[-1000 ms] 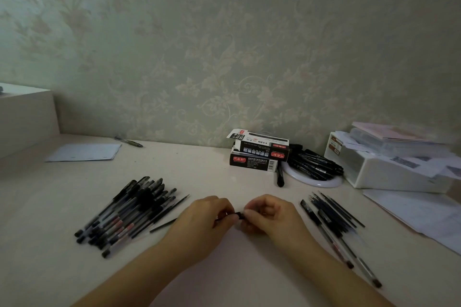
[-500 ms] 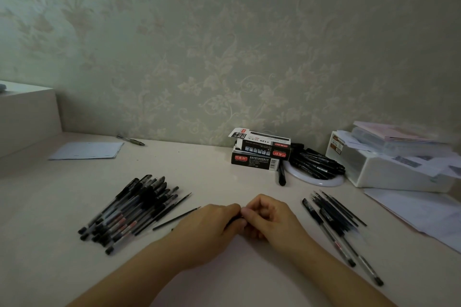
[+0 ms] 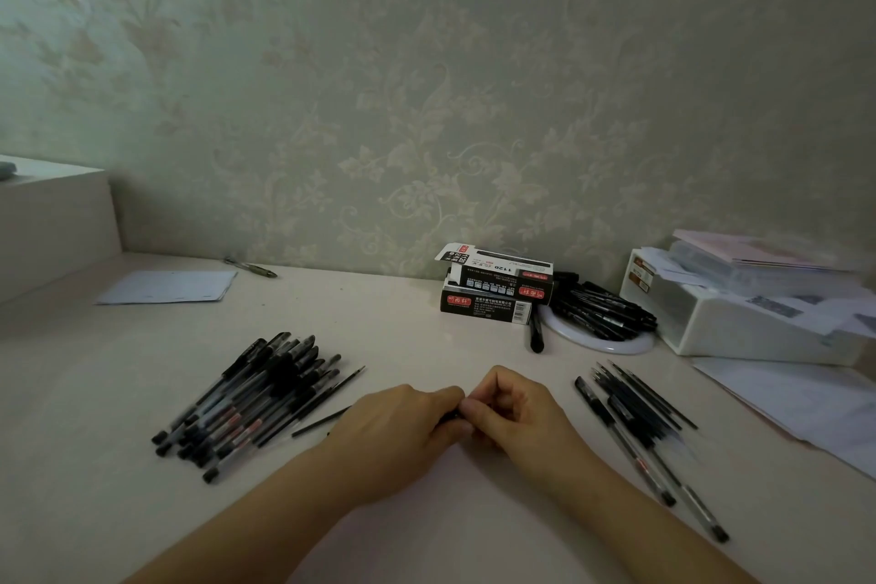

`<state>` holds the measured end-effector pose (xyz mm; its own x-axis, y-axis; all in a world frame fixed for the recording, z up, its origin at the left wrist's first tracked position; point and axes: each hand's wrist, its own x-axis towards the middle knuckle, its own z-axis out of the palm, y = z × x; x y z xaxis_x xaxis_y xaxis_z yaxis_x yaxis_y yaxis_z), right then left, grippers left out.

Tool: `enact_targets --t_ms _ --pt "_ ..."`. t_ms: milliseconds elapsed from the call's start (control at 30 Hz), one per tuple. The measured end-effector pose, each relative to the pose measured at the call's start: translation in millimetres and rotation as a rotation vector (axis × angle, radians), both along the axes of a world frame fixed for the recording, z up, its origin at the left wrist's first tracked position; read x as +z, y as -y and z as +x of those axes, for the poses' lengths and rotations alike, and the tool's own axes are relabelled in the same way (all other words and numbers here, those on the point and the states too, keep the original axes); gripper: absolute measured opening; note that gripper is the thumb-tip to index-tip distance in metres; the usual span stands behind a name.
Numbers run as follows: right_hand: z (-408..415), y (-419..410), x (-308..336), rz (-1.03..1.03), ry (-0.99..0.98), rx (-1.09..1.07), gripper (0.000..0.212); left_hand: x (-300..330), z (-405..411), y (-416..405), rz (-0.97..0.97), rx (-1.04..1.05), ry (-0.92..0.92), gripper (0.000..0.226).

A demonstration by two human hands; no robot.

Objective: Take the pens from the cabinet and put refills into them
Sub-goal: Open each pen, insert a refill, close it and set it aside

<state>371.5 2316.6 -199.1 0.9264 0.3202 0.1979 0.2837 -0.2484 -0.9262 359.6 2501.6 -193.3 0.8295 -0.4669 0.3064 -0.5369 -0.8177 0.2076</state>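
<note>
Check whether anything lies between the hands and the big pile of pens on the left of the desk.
Only one loose thin black refill lies in that gap, beside the left hand. Both hands, left and right hand, are closed together on a small dark pen part, mostly hidden. The heap of black capped pens sits otherwise unobstructed.

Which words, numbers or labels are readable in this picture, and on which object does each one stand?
"1120": on the white side of the upper box, printed upside down.
"1120" again, sideways, on that box's open end flap.
Red labels with characters on both the upper box and the lower box: too blurred to read.
Barcode and small white print on the lower box: too small.
Stickers on the white container: unreadable.
Pens: markings unreadable.
</note>
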Motion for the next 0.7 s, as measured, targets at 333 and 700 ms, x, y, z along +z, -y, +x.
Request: enact_targets --t_ms 333,700 --pt "-3.3 -3.5 1.8 0.030 0.084 -0.100 0.010 0.5 1.0 0.3 -0.008 0.149 0.041 0.045" --pt "1.0 2.3 -3.0 -0.448 0.349 -0.262 0.004 5.8 -1.8 -6.4 -0.177 0.081 0.014 0.013"
